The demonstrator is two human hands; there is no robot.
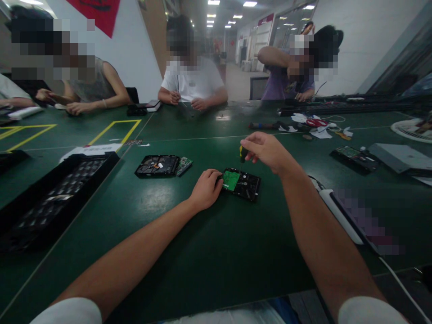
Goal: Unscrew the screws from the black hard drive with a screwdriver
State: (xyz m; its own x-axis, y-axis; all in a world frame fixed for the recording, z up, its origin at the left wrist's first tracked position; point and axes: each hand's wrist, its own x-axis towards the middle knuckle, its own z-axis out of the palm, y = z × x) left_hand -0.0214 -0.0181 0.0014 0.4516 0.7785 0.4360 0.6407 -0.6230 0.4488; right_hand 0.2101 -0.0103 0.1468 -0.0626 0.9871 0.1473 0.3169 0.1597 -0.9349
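I see a hard drive (241,184) just right of the frame's centre, left hand (205,190) gripping its left end, right hand (266,150) pinching a yellow-and-black screwdriver (242,155) upright over it

The slim, plastic-handled screwdriver (242,154) is black and yellow. The flat, rectangular hard drive (249,186) is black, its square circuit board (231,180) bright green. Straight yellow lines (126,121) pattern the broad dark-green tabletop (162,265); the long, open black tray (81,191) shows a repeating dark-and-grey grid inside.
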